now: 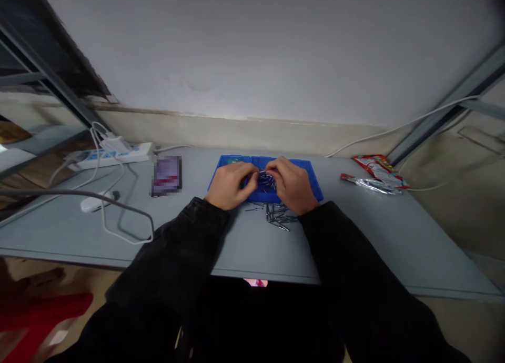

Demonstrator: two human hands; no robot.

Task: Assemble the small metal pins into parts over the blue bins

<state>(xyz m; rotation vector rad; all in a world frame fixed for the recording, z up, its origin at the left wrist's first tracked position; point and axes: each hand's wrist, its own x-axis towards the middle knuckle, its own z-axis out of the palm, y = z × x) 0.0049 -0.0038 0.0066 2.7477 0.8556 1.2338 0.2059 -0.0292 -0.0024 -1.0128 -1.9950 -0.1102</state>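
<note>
A blue tray [314,187] with compartments lies on the grey table, small metal pins [267,180] loose inside it. Above its left part is my left hand [232,184], thumb and fingers pinched. My right hand [292,183] is also pinched, over the tray's right part. Between the two sets of fingertips is a small metal piece, mostly hidden by the fingers. More metal pins [279,217] lie in a loose pile on the table just in front of the tray.
On the left are a white power strip [136,152], cables, a white mouse-like object [93,202] and a blurred purple packet [166,175]. At the right lie a red packet [379,168] and a silvery wrapped item [374,184]. A wall stands behind the table.
</note>
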